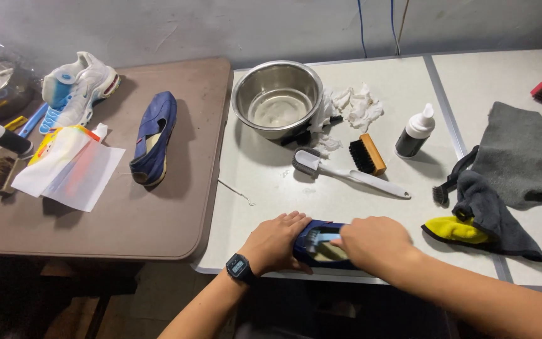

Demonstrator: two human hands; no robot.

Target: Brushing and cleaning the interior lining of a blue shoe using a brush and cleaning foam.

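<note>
At lower centre I note one dark blue fabric shoe (321,250) on the white surface (265,182), left hand (277,242) clasping it, right hand (371,242) gripping one blue-handled brush (321,238). A second blue shoe (153,137) lies upper left.

Two bare forearms in view, no sleeves visible. Left hand (277,242): no glove, no rings seen, nails short. Just behind left hand, on wrist: black digital wristwatch (239,268), rectangular case, small grey display, black strap wrapping wrist. Right hand (374,242): no glove, no rings seen; wrist behind it carries no watch or band.
</note>
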